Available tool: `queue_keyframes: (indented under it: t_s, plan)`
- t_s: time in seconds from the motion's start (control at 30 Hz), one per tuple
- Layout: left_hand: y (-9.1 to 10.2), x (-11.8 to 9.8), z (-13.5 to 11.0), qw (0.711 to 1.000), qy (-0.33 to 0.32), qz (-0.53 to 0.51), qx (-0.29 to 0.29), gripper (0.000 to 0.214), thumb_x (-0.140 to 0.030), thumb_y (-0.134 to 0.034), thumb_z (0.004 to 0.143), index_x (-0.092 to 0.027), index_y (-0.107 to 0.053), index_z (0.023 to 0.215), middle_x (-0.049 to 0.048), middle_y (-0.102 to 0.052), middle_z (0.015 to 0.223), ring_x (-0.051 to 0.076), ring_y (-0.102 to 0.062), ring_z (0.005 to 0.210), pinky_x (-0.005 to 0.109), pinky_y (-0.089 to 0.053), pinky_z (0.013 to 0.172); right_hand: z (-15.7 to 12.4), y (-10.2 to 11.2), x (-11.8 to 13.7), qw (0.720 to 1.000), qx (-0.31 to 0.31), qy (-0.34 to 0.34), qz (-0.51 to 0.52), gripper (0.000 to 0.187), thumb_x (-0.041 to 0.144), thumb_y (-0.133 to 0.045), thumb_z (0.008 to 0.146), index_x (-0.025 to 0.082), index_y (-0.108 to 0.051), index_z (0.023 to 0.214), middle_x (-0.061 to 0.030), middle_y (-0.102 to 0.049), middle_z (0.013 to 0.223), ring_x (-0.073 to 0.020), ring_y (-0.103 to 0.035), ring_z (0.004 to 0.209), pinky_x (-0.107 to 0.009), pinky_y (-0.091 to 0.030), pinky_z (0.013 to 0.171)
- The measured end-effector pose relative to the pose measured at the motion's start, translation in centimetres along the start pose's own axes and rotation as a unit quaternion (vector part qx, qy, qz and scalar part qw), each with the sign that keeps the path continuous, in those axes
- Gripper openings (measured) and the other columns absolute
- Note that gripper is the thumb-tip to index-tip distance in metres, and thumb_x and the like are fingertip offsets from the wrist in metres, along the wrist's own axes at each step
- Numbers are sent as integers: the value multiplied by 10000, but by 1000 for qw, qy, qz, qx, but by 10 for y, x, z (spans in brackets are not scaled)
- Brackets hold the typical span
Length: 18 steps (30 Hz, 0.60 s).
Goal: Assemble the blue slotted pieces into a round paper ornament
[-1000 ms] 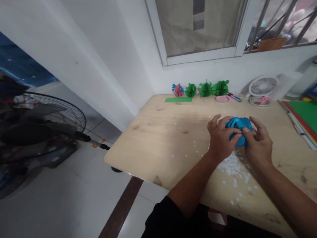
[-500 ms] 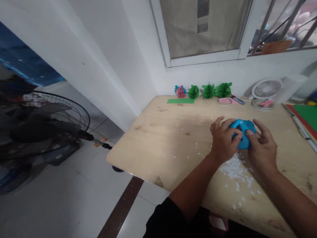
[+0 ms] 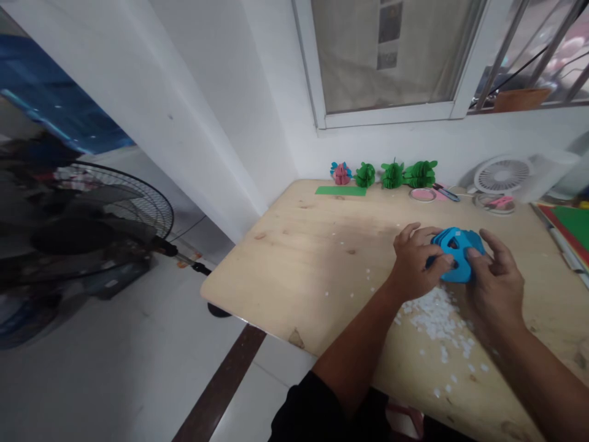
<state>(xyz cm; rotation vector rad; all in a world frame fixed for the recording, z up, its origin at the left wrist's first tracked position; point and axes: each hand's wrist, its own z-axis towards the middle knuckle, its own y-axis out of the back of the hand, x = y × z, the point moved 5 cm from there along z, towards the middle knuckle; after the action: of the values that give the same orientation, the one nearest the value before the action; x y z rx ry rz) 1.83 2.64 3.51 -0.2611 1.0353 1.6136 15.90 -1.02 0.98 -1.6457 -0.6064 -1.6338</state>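
A blue layered paper craft (image 3: 453, 267) with a cut-out opening is held above the table between both hands. My left hand (image 3: 416, 261) grips its left side, thumb pressed on the front. From the right, my right hand (image 3: 497, 276) pinches it with the thumb on the front face and the fingers behind. A tiny white square sits on the craft's top edge. Below the hands, a pile of small white paper squares (image 3: 435, 316) is scattered on the wooden table (image 3: 294, 258).
Along the wall stand a pink and blue paper craft (image 3: 341, 174) and several green ones (image 3: 420, 175). A green strip (image 3: 340, 191), a cutter (image 3: 448, 193), tape rolls and a small white fan (image 3: 503, 175) lie nearby. Coloured sheets (image 3: 570, 224) are far right. A standing fan (image 3: 92, 233) is left.
The camera view has shifted slightly, so the scene sits a little to the right and lower. The blue craft has turned slightly in both hands, showing more of its opening.
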Motion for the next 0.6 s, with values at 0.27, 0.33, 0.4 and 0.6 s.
queue_keyframes:
  t_s: [0.27, 0.33, 0.4, 0.6]
  plan:
    - [6, 3, -1, 998, 0, -14, -58, 77, -242, -710, 810, -230, -721, 886, 76, -656, 1265, 206, -537, 1287, 426, -310, 1200, -3, -2, 2, 999, 5, 19, -33, 744, 471, -816, 563, 217, -661, 1245, 55, -550, 635, -132, -553, 602, -268, -500, 557]
    - [10, 3, -1, 995, 13, -31, -92, 93, -218, -697, 816, -216, -709, 908, 81, -683, 1190, 202, -568, 1239, 419, -335, 1184, -4, -2, 1, 999, 15, 29, -38, 726, 467, -805, 593, 235, -653, 1263, 46, -587, 670, -132, -570, 627, -265, -509, 573]
    - [12, 5, -1, 991, 36, -58, -118, 123, -189, -682, 814, -201, -689, 937, 83, -697, 1141, 204, -591, 1200, 412, -382, 1148, -5, -2, -1, 998, 27, 42, -42, 724, 462, -802, 613, 247, -642, 1286, 38, -620, 696, -133, -582, 637, -259, -510, 567]
    - [5, 21, -2, 964, 157, -184, -108, 156, -123, -629, 797, -188, -634, 938, 60, -725, 1091, 194, -665, 1077, 404, -490, 1019, -8, -5, -4, 995, 76, 53, -27, 721, 422, -811, 655, 271, -611, 1331, 25, -673, 746, -121, -580, 628, -227, -495, 536]
